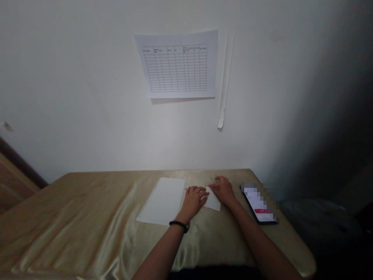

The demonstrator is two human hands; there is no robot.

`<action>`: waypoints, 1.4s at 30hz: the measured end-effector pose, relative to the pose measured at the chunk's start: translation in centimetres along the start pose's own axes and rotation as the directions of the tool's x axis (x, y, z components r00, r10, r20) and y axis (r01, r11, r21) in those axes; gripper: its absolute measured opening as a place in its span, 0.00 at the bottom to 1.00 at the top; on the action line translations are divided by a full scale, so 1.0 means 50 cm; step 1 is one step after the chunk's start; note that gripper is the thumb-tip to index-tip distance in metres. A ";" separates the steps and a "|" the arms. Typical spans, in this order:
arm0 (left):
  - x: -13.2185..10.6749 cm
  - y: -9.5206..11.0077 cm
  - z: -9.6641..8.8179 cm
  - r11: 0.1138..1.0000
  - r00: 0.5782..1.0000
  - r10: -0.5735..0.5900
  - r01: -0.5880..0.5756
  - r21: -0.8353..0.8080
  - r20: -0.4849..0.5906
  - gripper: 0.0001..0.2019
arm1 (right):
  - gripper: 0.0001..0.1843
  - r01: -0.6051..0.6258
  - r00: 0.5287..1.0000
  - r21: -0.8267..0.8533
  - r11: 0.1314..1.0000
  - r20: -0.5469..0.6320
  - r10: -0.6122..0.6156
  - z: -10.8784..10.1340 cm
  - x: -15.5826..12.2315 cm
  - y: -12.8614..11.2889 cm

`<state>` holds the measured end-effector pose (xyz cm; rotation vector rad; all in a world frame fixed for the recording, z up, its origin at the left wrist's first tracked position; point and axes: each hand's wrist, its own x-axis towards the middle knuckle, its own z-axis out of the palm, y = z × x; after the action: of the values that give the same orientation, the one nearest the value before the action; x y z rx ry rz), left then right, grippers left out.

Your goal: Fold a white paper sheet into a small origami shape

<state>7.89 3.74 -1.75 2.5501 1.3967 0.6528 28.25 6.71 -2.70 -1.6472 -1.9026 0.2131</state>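
Note:
A small white piece of paper [213, 202] lies on the table covered in a shiny beige cloth [87, 217]. My left hand [194, 200] rests on the paper's left part, fingers curled and pressing down. My right hand [223, 189] lies on the paper's upper right, fingers stretched towards the left and pressing flat. A black band sits on my left wrist [179, 224]. Just left of my left hand lies a white perforated sheet pad [163, 201].
A phone [258, 203] with a lit screen lies on the table right of my right hand. A printed table sheet [177, 66] hangs on the white wall above. A wooden piece of furniture [11, 175] stands at the left. The right side is dark.

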 end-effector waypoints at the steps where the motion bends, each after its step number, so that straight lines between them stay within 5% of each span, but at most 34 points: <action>1: 0.000 -0.001 0.000 1.000 1.000 0.003 -0.003 -0.005 0.000 0.13 | 0.10 0.012 1.000 -0.004 1.000 -0.003 -0.012 0.001 -0.004 0.000; 8: 0.001 -0.003 -0.001 0.996 0.997 -0.061 0.058 -0.073 -0.042 0.20 | 0.14 0.130 0.991 -0.007 0.991 0.040 -0.130 -0.011 -0.020 -0.006; 17: -0.006 0.005 -0.012 0.989 0.975 -0.147 0.140 -0.051 -0.168 0.06 | 0.06 0.151 0.988 -0.122 0.981 -0.016 -0.154 -0.036 -0.044 -0.013; 23: -0.009 0.016 -0.016 0.989 0.985 -0.151 0.150 -0.015 -0.090 0.11 | 0.09 0.229 0.971 -0.173 0.958 -0.032 -0.238 -0.047 -0.082 -0.030; 28: -0.009 0.014 -0.011 0.987 0.984 -0.159 0.161 0.025 -0.074 0.14 | 0.08 0.298 0.954 -0.059 0.953 -0.002 -0.299 -0.048 -0.105 -0.031; 42: -0.004 0.016 -0.015 0.996 0.996 -0.082 0.081 -0.025 -0.019 0.12 | 0.08 0.119 0.993 0.098 0.988 0.006 -0.121 -0.029 -0.094 -0.014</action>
<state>8.06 3.09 -0.90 2.4603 1.4815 0.6784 28.65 1.77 -2.74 -1.4656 -1.9611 0.2624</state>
